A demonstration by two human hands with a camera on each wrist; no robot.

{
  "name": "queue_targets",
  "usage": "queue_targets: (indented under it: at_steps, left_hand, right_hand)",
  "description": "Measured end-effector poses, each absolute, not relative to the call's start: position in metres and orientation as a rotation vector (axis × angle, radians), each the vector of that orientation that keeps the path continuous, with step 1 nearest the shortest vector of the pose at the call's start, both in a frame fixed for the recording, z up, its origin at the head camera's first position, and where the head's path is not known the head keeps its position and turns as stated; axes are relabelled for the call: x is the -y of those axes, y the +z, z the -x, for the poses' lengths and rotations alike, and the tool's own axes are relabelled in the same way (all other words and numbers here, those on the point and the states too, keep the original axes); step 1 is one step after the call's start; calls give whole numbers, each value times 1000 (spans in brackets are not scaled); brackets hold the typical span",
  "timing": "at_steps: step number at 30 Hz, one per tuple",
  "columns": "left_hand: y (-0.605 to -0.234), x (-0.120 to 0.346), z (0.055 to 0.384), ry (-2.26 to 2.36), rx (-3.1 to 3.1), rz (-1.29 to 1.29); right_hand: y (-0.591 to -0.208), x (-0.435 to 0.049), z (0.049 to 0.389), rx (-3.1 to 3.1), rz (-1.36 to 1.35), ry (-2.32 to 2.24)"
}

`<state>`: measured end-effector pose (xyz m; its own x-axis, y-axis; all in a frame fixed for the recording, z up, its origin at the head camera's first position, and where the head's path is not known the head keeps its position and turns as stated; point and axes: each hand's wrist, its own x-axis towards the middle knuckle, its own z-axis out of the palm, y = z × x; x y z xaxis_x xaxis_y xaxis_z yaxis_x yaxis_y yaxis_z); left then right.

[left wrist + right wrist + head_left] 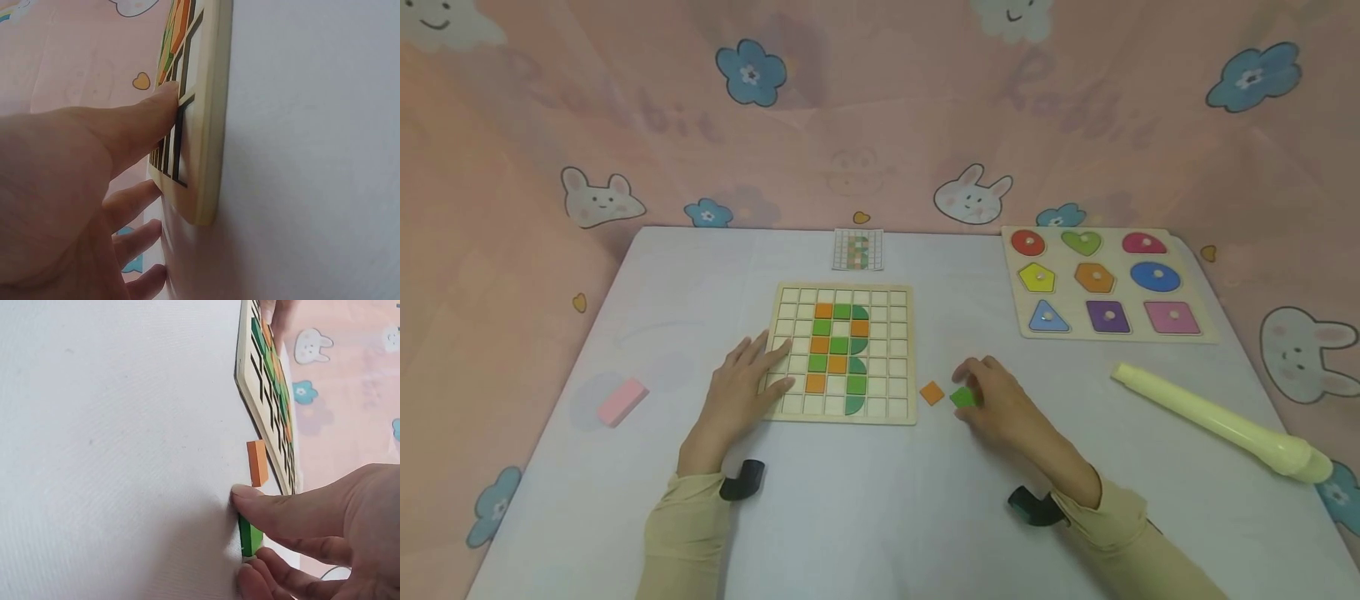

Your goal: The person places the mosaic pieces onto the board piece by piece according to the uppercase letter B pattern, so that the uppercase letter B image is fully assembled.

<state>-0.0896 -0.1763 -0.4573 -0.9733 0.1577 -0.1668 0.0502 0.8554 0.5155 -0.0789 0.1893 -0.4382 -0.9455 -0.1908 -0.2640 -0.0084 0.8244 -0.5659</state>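
A square wooden grid board (842, 421) lies mid-table, with orange, green and dark green tiles set in its cells in a "B" shape. My left hand (739, 396) rests at its left edge with fingers spread, and in the left wrist view the thumb (147, 119) presses on the board's face. To the right of the board, my right hand (1000, 404) pinches a green square tile (962, 397) at the table surface. Thumb and fingers lie on opposite sides of that green tile (250, 537). Between it and the board sits a loose orange square tile (932, 393).
Behind the board lies a small pattern card (858, 250). A shape puzzle board (1116, 340) with knobbed pieces occupies the back right. In front of it is a pale yellow stick (1217, 421). A pink block (622, 402) lies at the left. A printed pink cloth hangs behind the table.
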Motion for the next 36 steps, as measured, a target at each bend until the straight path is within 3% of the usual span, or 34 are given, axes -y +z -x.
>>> queue_targets:
  at_steps: [36]
  left_hand:
    - [-457,177,90,773,-2828,-162]
  right_hand:
    - [-449,-162,89,-2890,201,-797]
